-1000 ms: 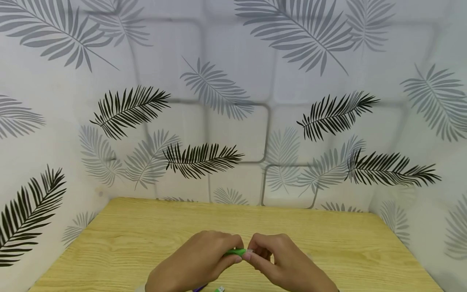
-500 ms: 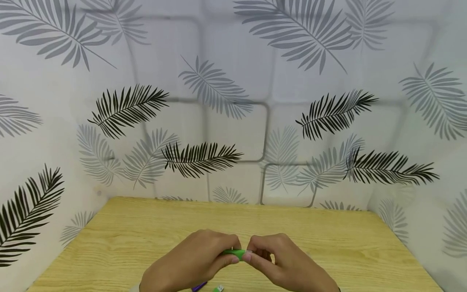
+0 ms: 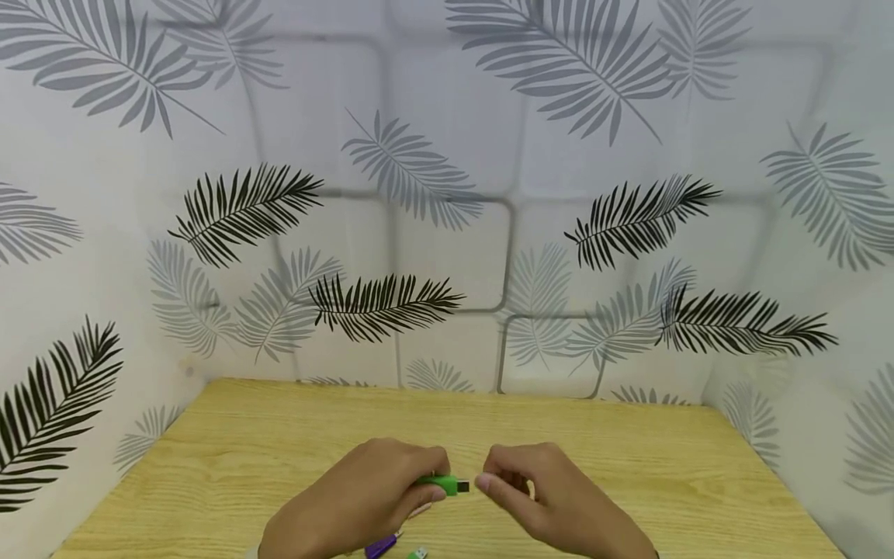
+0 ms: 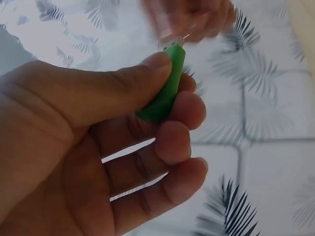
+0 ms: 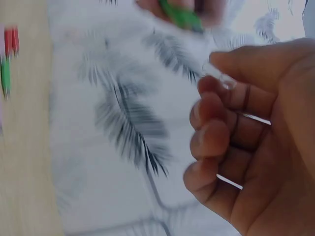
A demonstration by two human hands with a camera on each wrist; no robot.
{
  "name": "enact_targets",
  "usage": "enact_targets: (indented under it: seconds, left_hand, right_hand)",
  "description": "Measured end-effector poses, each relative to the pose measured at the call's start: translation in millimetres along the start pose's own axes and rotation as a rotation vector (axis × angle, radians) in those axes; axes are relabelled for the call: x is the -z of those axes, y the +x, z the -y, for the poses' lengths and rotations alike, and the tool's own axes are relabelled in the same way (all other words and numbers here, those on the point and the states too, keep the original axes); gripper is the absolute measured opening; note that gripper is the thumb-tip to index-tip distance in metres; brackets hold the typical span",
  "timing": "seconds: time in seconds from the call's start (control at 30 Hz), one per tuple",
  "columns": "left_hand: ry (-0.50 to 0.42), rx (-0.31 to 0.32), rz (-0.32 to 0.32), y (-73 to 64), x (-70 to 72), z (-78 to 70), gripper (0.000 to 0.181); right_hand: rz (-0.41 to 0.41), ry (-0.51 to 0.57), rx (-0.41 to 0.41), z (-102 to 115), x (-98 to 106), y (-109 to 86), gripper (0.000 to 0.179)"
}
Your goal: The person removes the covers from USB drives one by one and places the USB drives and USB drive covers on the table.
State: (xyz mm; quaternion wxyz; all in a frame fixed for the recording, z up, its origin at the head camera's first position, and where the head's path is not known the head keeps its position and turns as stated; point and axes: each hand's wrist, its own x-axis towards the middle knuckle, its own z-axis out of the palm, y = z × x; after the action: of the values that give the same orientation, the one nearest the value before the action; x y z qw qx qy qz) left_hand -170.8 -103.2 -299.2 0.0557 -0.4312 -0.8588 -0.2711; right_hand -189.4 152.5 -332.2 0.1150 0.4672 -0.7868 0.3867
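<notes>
My left hand [image 3: 356, 497] pinches a green USB flash drive [image 3: 441, 486] between thumb and fingers, a little above the table. Its metal plug is bare and points toward my right hand [image 3: 545, 493]. In the left wrist view the drive [image 4: 167, 91] sits between thumb and forefinger, other fingers loosely bent. My right hand pinches a small clear cap [image 5: 227, 81] with thumb and forefinger, best seen in the right wrist view; in the head view the fingers hide it. A narrow gap separates the right fingertips from the plug.
On the wooden table [image 3: 279, 423], near the front, lie a purple USB drive [image 3: 380, 546], a green one [image 3: 418, 553] cut by the frame edge, and a pale slim item [image 3: 420, 510]. A red item [image 5: 11, 40] shows at the right wrist view's left. Leaf-patterned wall covering [image 3: 454, 256] stands behind.
The clear cap has come off the drive's plug, baring the metal. My left hand has shifted slightly left with the drive, my right hand slightly right with the cap.
</notes>
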Motion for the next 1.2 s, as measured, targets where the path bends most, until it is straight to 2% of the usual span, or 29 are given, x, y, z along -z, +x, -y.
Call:
enact_targets:
  seconds: [0.13, 0.23, 0.33, 0.47, 0.57, 0.7, 0.87, 1.03, 1.2]
  left_hand:
    - [0.052, 0.04, -0.09, -11.2, 13.5, 5.6, 0.01]
    - [0.054, 0.042, -0.107, -14.5, 19.2, 9.2, 0.009]
    - [0.02, 0.05, -0.081, -11.8, 19.2, 11.4, 0.009]
    - [-0.011, 0.032, -0.053, -5.9, 12.1, 14.6, 0.01]
    - [0.024, 0.009, -0.053, -2.8, 5.7, 18.6, 0.007]
    - [0.1, 0.026, -0.063, 0.8, -1.3, 24.4, 0.005]
    - [0.114, 0.037, -0.021, 8.0, -11.1, 34.2, 0.008]
    - [0.056, 0.051, 0.041, 14.8, -23.4, 45.2, 0.005]
    - [-0.016, 0.117, 0.1, 19.9, -35.0, 53.7, 0.006]
  right_hand:
    - [-0.155, -0.168, -0.088, -8, 20, -11.6, 0.024]
    - [-0.189, -0.2, -0.137, -10, 30, -18.0, 0.023]
    - [-0.173, -0.184, -0.148, -10, 32, -19.0, 0.02]
    - [-0.157, -0.166, -0.163, -10, 31, -19.0, 0.017]
    - [-0.141, -0.178, -0.18, -11, 30, -20.0, 0.014]
    - [-0.137, -0.215, -0.185, -13, 31, -20.8, 0.011]
    - [-0.108, -0.223, -0.198, -16, 31, -19.8, 0.01]
    - [-0.016, -0.172, -0.261, -18, 30, -19.0, 0.02]
    - [0.016, -0.148, -0.339, -19, 30, -18.6, 0.021]
